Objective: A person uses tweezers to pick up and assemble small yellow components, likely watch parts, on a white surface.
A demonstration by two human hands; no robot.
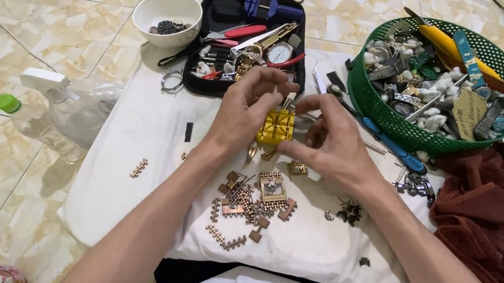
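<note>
I am watching both hands working above the white cushion. The left hand and the right hand are together gripping a small yellow block tool, one from each side, fingers closed on it. Just below it, loose watch band links are lying on the cushion. A green basket is standing at the right, a white bowl at the left.

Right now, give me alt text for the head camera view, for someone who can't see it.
Two bare hands, left hand and right hand, hold a small yellow block tool over a white cloth strewn with metal watch-band links. Behind lie an open black tool case, white bowl and green basket.
</note>
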